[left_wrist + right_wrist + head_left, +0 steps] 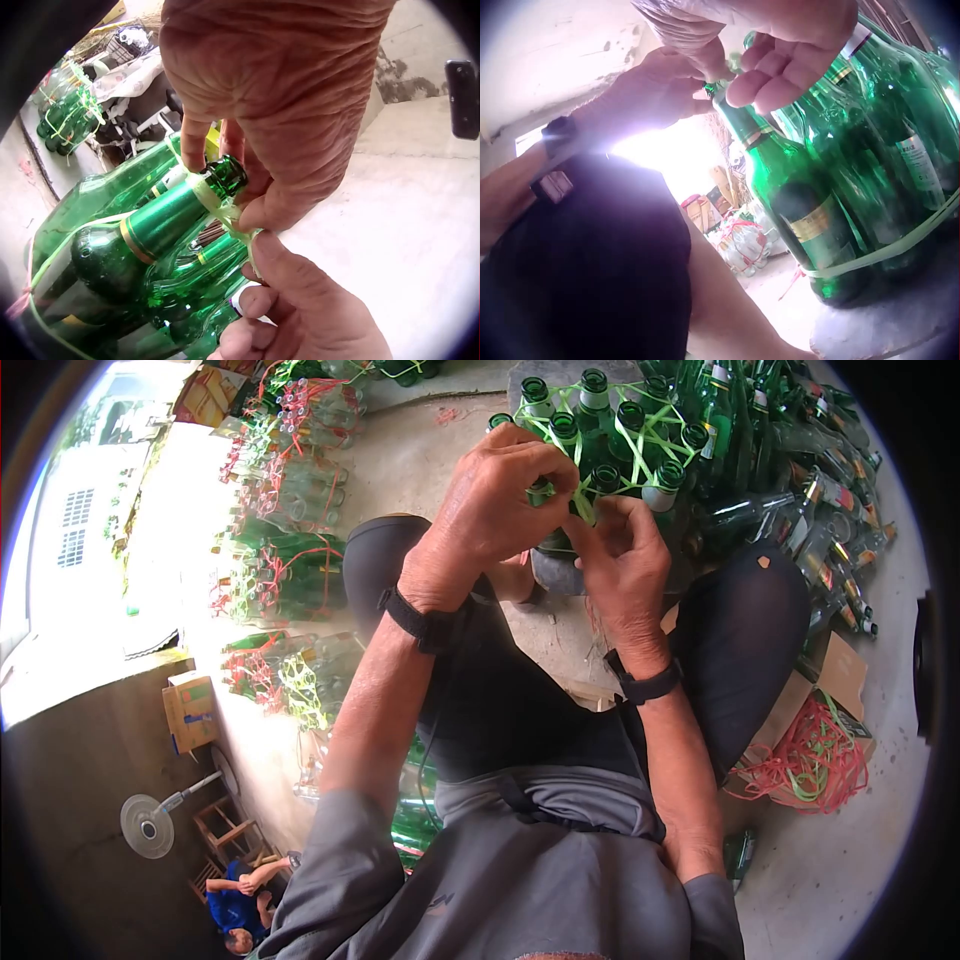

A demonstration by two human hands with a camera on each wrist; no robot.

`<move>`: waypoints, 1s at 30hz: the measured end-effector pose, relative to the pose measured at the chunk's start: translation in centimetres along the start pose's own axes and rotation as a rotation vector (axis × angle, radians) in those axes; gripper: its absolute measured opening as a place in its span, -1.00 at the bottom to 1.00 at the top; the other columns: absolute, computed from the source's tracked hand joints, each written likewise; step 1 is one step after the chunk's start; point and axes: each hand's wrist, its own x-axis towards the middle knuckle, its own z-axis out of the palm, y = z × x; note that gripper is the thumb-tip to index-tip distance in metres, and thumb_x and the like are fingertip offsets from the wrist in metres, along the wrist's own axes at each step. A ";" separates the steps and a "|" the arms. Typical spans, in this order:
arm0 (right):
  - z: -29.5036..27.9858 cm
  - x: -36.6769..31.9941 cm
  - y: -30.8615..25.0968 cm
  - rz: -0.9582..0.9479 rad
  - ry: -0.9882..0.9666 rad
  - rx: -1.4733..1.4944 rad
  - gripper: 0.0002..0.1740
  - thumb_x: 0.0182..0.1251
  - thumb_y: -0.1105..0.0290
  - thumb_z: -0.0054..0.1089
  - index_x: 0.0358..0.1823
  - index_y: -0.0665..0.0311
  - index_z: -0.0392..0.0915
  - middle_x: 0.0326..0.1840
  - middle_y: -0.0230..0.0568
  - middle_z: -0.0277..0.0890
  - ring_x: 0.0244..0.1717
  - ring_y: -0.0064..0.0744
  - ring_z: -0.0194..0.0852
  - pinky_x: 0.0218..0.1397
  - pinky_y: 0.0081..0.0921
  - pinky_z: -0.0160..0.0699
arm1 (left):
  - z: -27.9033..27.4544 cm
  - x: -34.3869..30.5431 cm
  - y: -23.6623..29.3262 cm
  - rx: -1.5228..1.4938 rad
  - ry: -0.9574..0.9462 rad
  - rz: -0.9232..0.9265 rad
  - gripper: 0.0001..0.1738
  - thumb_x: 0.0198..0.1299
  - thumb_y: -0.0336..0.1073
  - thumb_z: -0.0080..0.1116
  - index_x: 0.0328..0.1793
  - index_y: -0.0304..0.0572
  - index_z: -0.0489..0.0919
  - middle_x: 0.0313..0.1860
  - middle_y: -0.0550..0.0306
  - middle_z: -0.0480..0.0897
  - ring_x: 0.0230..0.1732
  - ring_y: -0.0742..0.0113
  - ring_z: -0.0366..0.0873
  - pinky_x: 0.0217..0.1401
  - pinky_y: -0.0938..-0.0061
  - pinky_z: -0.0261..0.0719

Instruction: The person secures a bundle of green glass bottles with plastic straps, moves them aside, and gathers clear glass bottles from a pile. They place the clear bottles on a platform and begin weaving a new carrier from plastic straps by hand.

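A bundle of green glass bottles (799, 202) stands upright on a dark round stand (877, 330) in front of the person. Pale green plastic strap (636, 445) criss-crosses among the bottle necks, and another band (885, 251) circles the bodies low down. At the near edge of the bundle, the left hand (505, 500) pinches the strap beside a bottle neck (169, 217), its fingers bent around the mouth. Close below it, the right hand (630, 565) pinches the strap end between thumb and forefinger, its other fingers curled. Both hands' fingertips nearly meet at the strap's knot (229, 217).
Loose bottles (780, 510) lie heaped on the right. A cardboard box (840, 675) there holds tangled red and green strap (810, 760). Tied bottle bundles (300, 575) line the left side. A fan (150, 825) and a person in blue (235, 900) are at lower left.
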 end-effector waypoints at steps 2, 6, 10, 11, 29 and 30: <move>-0.3 -0.1 -0.2 -0.006 -0.013 -0.007 -0.66 0.24 0.44 0.56 -0.03 0.28 0.59 -0.46 -0.38 0.55 -0.47 -0.63 0.50 -0.35 -0.58 0.51 | 0.1 0.0 0.0 -0.006 0.001 0.001 -0.80 -0.06 -0.51 0.37 -0.26 -0.13 0.74 -0.29 0.17 0.74 -0.10 0.17 0.64 0.02 0.34 0.62; -0.3 -0.2 -0.9 -0.290 0.045 -0.194 -0.71 0.24 0.55 0.46 -0.04 0.25 0.59 -0.32 -0.31 0.53 -0.45 -0.44 0.59 -0.36 -0.45 0.58 | 0.1 0.1 0.1 -0.015 0.016 -0.004 -0.80 -0.08 -0.51 0.37 -0.27 -0.13 0.75 -0.30 0.18 0.74 -0.12 0.17 0.65 0.01 0.34 0.62; -0.5 -0.1 -0.6 -0.353 -0.008 -0.344 -0.73 0.25 0.60 0.41 -0.05 0.24 0.59 -0.27 -0.25 0.48 -0.44 -0.29 0.60 -0.37 -0.38 0.59 | 0.1 0.1 0.2 -0.022 0.019 -0.019 -0.81 -0.09 -0.50 0.37 -0.28 -0.12 0.74 -0.31 0.20 0.75 -0.13 0.17 0.65 0.01 0.34 0.63; -0.5 -0.1 -0.5 -0.355 0.009 -0.338 -0.76 0.25 0.60 0.41 -0.09 0.24 0.60 -0.29 -0.24 0.47 -0.44 -0.28 0.60 -0.38 -0.38 0.57 | 0.2 0.1 0.2 -0.022 0.019 -0.019 -0.81 -0.09 -0.50 0.37 -0.28 -0.12 0.74 -0.31 0.20 0.75 -0.13 0.17 0.65 0.01 0.34 0.63; -0.4 0.6 -0.1 -0.347 -0.061 -0.272 -0.92 0.29 0.57 0.30 -0.26 0.27 0.58 -0.31 -0.19 0.52 -0.43 -0.07 0.62 -0.36 -0.29 0.58 | 0.2 0.0 0.1 0.019 0.013 0.010 -0.83 -0.09 -0.49 0.36 -0.32 -0.10 0.73 -0.29 0.16 0.75 -0.11 0.12 0.66 0.00 0.30 0.65; -0.5 0.6 -0.1 -0.330 -0.074 -0.243 -0.92 0.29 0.58 0.31 -0.25 0.28 0.58 -0.31 -0.18 0.52 -0.43 -0.07 0.62 -0.35 -0.31 0.58 | 0.3 0.0 0.0 0.011 0.017 0.021 -0.83 -0.09 -0.49 0.36 -0.32 -0.10 0.73 -0.30 0.16 0.74 -0.11 0.12 0.66 0.00 0.30 0.65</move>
